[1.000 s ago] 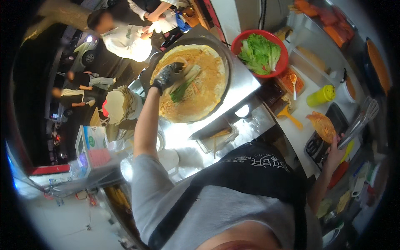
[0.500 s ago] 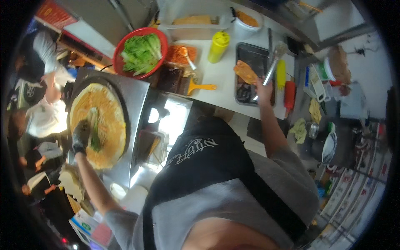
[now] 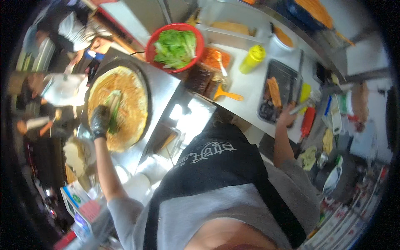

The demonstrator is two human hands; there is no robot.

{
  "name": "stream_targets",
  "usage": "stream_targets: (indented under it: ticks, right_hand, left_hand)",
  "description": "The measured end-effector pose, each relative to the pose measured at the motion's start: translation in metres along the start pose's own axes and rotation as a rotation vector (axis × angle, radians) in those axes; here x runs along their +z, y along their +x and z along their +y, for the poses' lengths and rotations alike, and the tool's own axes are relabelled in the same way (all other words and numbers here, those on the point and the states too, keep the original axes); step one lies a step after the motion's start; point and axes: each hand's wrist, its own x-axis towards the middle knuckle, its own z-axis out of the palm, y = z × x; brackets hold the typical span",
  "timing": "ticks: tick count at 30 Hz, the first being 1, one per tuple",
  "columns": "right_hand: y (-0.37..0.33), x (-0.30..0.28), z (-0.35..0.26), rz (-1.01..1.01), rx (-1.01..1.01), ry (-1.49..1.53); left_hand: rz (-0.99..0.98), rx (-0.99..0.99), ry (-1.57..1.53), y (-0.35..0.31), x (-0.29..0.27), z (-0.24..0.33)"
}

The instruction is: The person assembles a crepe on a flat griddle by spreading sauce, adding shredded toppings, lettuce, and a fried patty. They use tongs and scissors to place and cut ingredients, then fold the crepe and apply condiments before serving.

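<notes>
My left hand (image 3: 100, 118), in a black glove, rests on a wide orange-brown crepe (image 3: 132, 100) on the round griddle (image 3: 146, 81). It touches the green lettuce strips (image 3: 113, 106) lying along the crepe's middle, with pale shreds beside them. Its fingers merge into one dark shape. Bare, my right hand (image 3: 286, 116) is closed around metal tongs (image 3: 304, 106) at the near right side of a black tray (image 3: 271, 68). A long orange-brown piece of meat (image 3: 273, 91) is over the tray, beside that hand; whether the tongs grip it is unclear.
A red bowl of lettuce (image 3: 175, 48), a container of orange-red shreds (image 3: 216, 56), an orange-handled brush (image 3: 227, 95) and a yellow squeeze bottle (image 3: 253, 59) stand between my hands. Right of the tray lies a red bottle (image 3: 307, 121). People stand beyond the griddle at left.
The whole view has shifted and turned. My right hand and the meat have moved nearer to the tray, and the meat now points more up and down. My left hand stays beside the lettuce strips.
</notes>
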Motion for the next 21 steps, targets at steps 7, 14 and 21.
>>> stream_targets:
  ticks: [7,14,21]
  right_hand:
    - [-0.108,-0.014,-0.079,-0.554,-0.388,0.365]
    - [-0.179,0.016,-0.117,-1.127,-0.559,0.324]
    - [-0.21,0.035,-0.135,-1.404,-0.609,0.219]
  left_hand:
    - [0.022,-0.134,-0.019,-0.018,-0.019,0.035]
    - [0.246,-0.234,-0.124,-0.019,-0.06,0.014]
    - [0.072,-0.338,-0.11,-0.047,-0.026,0.025]
